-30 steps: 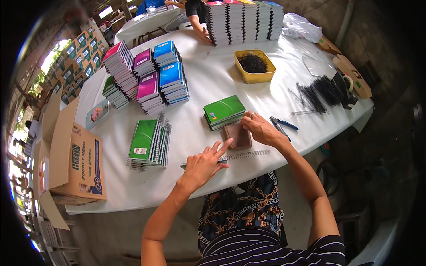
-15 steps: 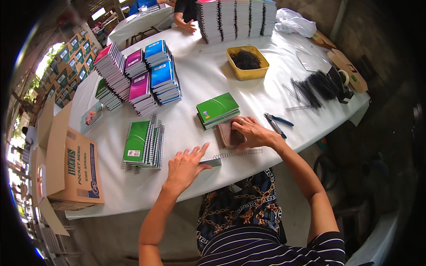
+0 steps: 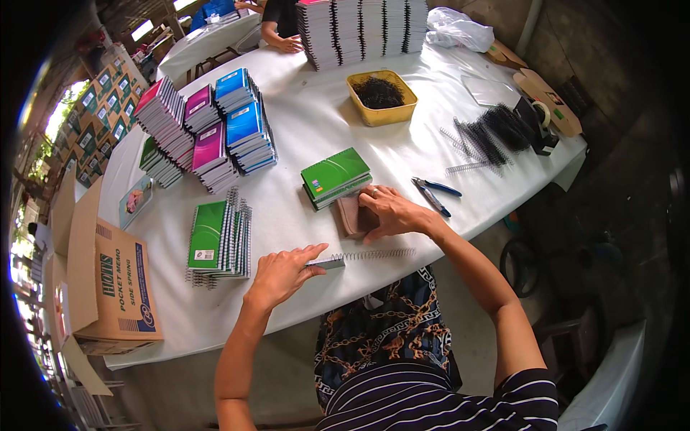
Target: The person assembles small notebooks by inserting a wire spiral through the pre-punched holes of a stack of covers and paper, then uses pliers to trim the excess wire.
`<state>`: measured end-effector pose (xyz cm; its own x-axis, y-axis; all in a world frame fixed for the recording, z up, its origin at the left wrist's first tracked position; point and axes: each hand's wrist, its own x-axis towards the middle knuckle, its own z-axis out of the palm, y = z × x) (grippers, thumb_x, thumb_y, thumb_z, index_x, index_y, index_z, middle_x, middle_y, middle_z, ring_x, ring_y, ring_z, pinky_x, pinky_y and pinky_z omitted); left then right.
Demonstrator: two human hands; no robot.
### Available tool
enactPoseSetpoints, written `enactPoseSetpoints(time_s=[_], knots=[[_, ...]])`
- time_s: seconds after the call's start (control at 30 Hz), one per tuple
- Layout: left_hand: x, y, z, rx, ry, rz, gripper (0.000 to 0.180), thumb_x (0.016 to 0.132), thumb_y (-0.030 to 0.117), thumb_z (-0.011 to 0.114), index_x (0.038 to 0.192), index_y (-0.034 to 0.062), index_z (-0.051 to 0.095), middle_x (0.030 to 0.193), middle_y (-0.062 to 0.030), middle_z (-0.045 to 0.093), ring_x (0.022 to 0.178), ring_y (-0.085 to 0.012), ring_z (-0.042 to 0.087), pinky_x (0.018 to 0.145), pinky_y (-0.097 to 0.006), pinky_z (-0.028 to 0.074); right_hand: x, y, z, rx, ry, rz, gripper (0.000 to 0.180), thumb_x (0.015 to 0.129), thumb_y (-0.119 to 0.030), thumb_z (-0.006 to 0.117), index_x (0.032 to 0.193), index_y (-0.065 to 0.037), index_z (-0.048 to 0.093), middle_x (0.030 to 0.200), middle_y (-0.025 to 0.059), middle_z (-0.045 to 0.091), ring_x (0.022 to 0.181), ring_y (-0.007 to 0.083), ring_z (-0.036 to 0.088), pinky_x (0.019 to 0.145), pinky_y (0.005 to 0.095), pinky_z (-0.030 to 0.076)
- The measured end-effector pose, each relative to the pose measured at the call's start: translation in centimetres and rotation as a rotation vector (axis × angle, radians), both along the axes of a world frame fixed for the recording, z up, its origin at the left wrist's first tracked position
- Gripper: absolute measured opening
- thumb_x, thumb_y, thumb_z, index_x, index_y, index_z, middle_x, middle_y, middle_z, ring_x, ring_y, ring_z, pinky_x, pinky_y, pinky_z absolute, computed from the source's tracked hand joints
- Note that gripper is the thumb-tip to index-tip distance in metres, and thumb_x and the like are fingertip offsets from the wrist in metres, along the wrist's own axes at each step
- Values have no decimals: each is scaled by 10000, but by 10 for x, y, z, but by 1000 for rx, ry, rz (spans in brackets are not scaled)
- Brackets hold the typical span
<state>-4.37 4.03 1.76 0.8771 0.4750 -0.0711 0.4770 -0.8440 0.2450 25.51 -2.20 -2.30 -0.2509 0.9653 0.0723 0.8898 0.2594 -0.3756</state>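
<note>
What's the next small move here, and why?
I'd probably move the right hand from the brown block to the wire coil: its right end lies unheld on the white table, while the left hand is at the grey block near its left end.

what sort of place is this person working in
Probably a small notebook-binding workshop, judging by the stacked blue spiral notebooks, the heap of loose black binding coils and the piled cardboard cartons behind.

This looks like a notebook-binding workshop: beyond the person's hands (image 3: 394, 214), stacks of spiral notebooks (image 3: 359, 32) and a yellow tub (image 3: 394, 116) of black coils (image 3: 379, 93) crowd the white-covered bench (image 3: 309, 115); piled cartons (image 3: 100, 115) rise far off to the left.
</note>
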Motion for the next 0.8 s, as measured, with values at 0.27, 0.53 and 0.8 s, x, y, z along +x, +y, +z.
enactPoseSetpoints(time_s=[0.27, 0.53, 0.8], knots=[[1, -3, 6, 38, -57, 7, 566, 875, 537, 548, 1387, 303, 486, 1235, -31, 642, 923, -286, 684, 728, -429, 571, -4, 0, 10, -104, -13, -22, 742, 675, -489, 817, 1149, -19, 494, 1251, 168, 488, 1230, 351, 433, 1041, 461, 332], [1, 0, -1, -16, -143, -133, 512, 879, 522, 547, 1352, 328, 528, 1206, -13, 659, 908, -253, 688, 715, -411, 574, 5, 0, -4, 84, 56, 8, 728, 661, -506, 811, 1171, -53, 557, 1289, 155, 494, 1209, 337, 454, 985, 460, 358], [8, -13, 0, 214, -68, 25, 653, 818, 483, 645, 1396, 224, 488, 1236, -11, 647, 1028, -308, 659, 843, -410, 540, 9, -3, 55, -422, 584, 104, 574, 848, -584, 618, 1185, -126, 698, 1096, 190, 689, 1018, 294, 644, 941, 354, 470]])
